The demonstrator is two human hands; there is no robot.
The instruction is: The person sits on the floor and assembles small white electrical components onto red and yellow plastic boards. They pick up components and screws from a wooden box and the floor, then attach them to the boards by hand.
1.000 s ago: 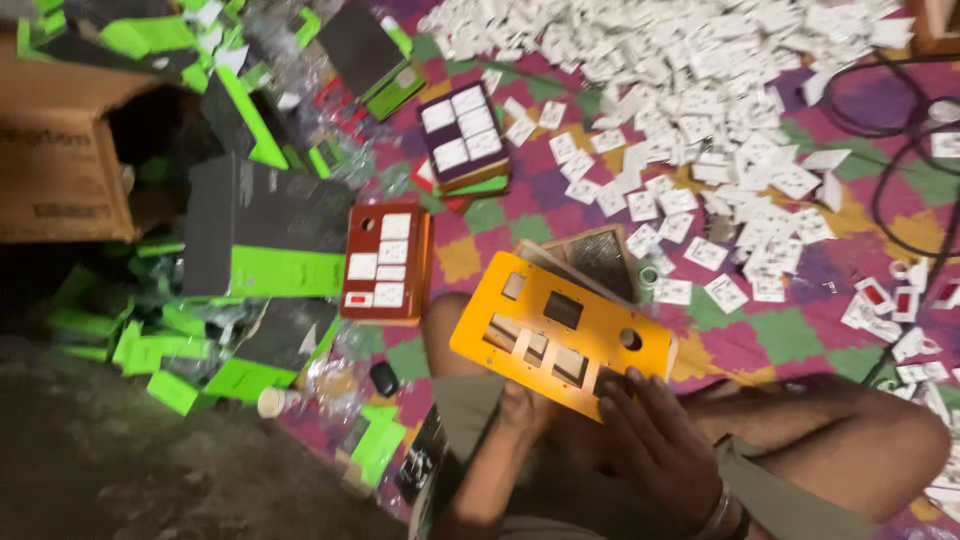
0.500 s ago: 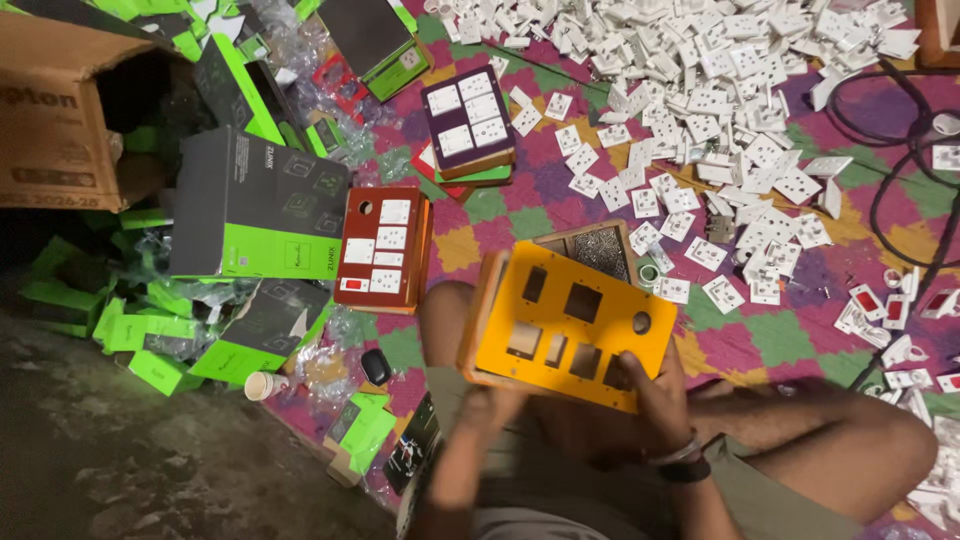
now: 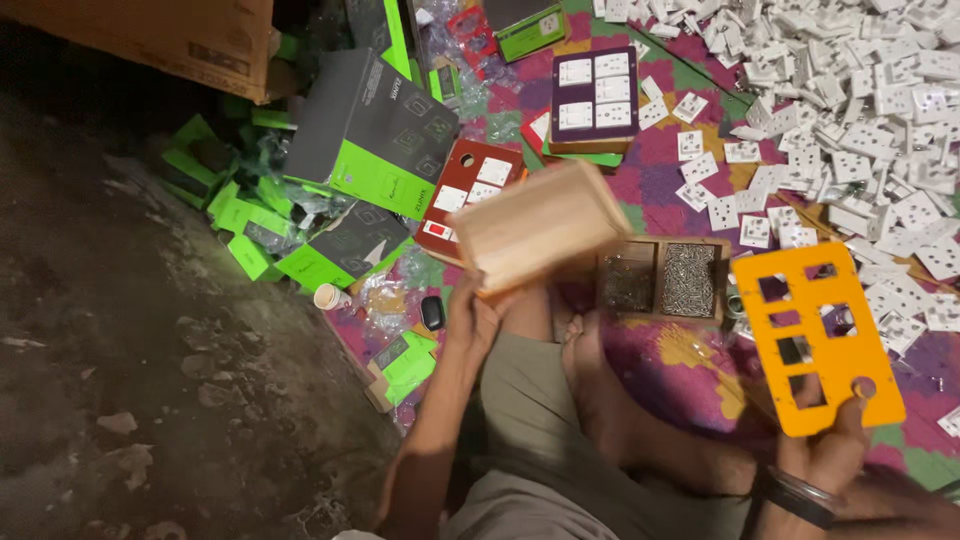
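Observation:
My left hand point(image 3: 470, 318) grips a plain wooden box point(image 3: 540, 233) from below and holds it tilted above my knee. Off to the right, my right hand point(image 3: 822, 452) holds an orange plate point(image 3: 815, 335) with several square cut-outs by its lower edge. Between the two lies a small wooden tray point(image 3: 660, 280) with two compartments full of screws. My bare foot point(image 3: 600, 390) rests just below that tray on the patterned mat.
A big heap of white socket modules point(image 3: 860, 100) covers the mat at upper right. A red panel point(image 3: 470, 190) and a purple panel point(image 3: 595, 100) with white modules lie behind the box. Black-and-green cartons point(image 3: 370, 130) and a cardboard box point(image 3: 180, 35) stand at left, beside bare concrete floor point(image 3: 150, 350).
Both hands held the orange plate together before. Now the plate has gone right in my right hand, and my left hand has lifted the wooden box to the left, uncovering the screw tray.

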